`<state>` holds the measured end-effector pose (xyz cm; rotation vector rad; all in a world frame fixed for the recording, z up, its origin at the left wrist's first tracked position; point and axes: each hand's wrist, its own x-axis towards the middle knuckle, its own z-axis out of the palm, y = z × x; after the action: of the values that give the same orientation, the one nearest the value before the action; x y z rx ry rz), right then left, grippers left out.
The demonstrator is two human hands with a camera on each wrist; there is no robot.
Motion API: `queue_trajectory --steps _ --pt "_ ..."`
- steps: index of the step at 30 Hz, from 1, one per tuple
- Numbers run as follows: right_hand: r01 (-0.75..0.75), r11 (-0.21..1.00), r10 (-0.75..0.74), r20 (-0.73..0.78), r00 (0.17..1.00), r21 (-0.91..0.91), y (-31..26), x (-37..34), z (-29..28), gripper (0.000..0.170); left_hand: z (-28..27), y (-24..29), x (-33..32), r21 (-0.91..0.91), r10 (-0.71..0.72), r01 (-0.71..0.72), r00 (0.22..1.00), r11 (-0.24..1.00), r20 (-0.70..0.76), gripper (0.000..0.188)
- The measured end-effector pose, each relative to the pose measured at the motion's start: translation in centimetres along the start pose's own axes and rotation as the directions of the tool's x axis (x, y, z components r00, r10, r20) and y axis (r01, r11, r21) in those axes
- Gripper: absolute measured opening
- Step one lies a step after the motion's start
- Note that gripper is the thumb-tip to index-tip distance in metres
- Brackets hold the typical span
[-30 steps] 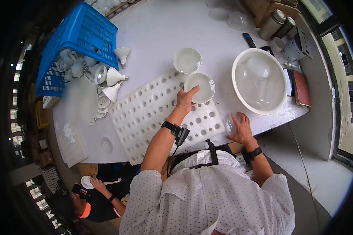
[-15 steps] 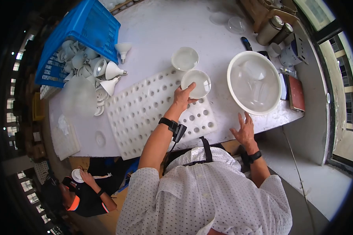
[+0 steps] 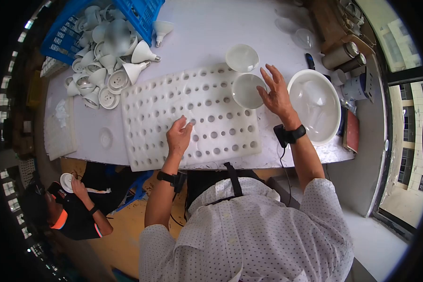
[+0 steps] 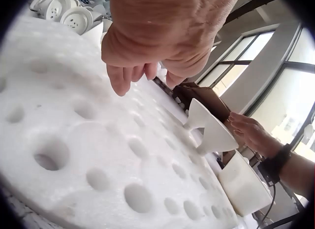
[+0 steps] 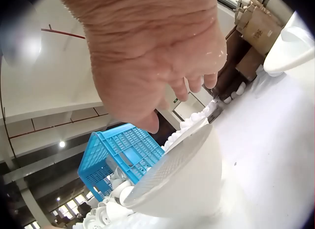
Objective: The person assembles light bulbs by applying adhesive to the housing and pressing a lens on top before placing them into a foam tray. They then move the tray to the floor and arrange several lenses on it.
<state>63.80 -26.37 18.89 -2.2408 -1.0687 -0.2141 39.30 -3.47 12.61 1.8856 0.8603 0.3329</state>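
My right hand point(image 3: 278, 97) is held with fingers spread beside the nearer white lamp housing point(image 3: 247, 91), its fingertips right at the rim. That cone-shaped housing stands wide end up on the white foam board point(image 3: 174, 141), topped by a textured clear cover point(image 5: 167, 162). A second lamp housing point(image 3: 242, 58) stands close behind it in the same way. Over the middle of the board hovers my left hand point(image 3: 177, 136), its fingers loosely bent around nothing. In the left wrist view this hand point(image 4: 167, 37) hangs above the rows of round holes.
A white basin point(image 3: 338, 115) with clear covers inside stands on the right. At the back left, a tipped blue crate point(image 3: 145, 19) spills many lamp housings point(image 3: 107, 61). Flasks point(image 3: 340, 54) and a red book point(image 3: 351, 131) line the right wall. Another person point(image 3: 75, 207) sits at the lower left.
My left hand has let go of the nearer lamp housing and drawn back over the board. My right hand has risen from the table's front edge to that housing. The head view has shifted.
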Motion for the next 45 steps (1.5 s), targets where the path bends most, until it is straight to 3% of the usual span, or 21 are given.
queue_trajectory --steps 1,3,4,7,11,15,16,17,21,29,36,45 --pt "0.042 0.998 -0.04 0.04 0.998 -0.038 0.7 0.7 0.5 0.053 -1.2 -1.3 -0.3 0.052 0.028 -0.024 0.996 0.998 -0.082 0.033" --pt "0.047 0.997 -0.041 0.086 0.995 -0.068 2.0 2.2 0.5 0.048 -3.3 -3.7 -0.6 0.227 0.266 -0.224 0.947 0.948 -0.18 0.033" --pt "0.049 0.995 -0.039 0.116 0.993 -0.082 2.4 2.5 0.3 0.044 -4.0 -4.7 -0.8 0.265 0.278 -0.225 0.943 0.938 -0.185 0.032" --pt "-0.184 0.981 0.178 0.081 0.981 0.067 1.7 4.6 -1.5 0.041 -5.6 -6.1 -1.6 0.396 0.337 -0.25 0.926 0.884 -0.169 0.033" --pt "0.086 0.988 -0.061 0.185 0.981 -0.13 1.7 6.1 -1.6 0.043 -5.9 -7.6 -2.3 0.449 0.445 -0.34 0.883 0.827 -0.151 0.037" --pt "0.128 0.975 -0.028 0.471 0.882 -0.181 -1.1 6.8 -0.1 0.071 -6.0 -8.5 -2.6 0.357 0.404 -0.324 0.897 0.876 -0.179 0.036" --pt "0.108 0.975 0.017 0.549 0.836 -0.195 -0.7 7.1 -0.1 0.09 -6.0 -8.5 -2.6 0.351 0.4 -0.325 0.901 0.878 -0.168 0.036" --pt "0.125 0.969 0.021 0.576 0.817 -0.213 -0.4 7.1 0.0 0.09 -6.2 -8.5 -2.7 0.346 0.395 -0.324 0.905 0.88 -0.159 0.036" --pt "0.118 0.968 0.062 0.667 0.742 -0.222 -0.9 7.3 0.8 0.117 -6.6 -8.4 -2.9 0.31 0.352 -0.304 0.929 0.901 -0.111 0.031" --pt "0.045 0.972 0.123 0.667 0.734 -0.229 -1.5 7.0 1.1 0.12 -7.0 -8.5 -3.0 0.255 0.319 -0.295 0.946 0.921 -0.057 0.025" --pt "0.185 0.953 0.03 0.679 0.733 -0.242 -1.0 6.4 1.1 0.108 -7.1 -8.5 -2.8 0.241 0.315 -0.297 0.948 0.924 -0.038 0.024" --pt "0.211 0.93 0.06 0.69 0.722 -0.302 -0.8 6.3 0.9 0.106 -7.3 -8.3 -3.0 0.239 0.292 -0.282 0.956 0.929 -0.005 0.024"
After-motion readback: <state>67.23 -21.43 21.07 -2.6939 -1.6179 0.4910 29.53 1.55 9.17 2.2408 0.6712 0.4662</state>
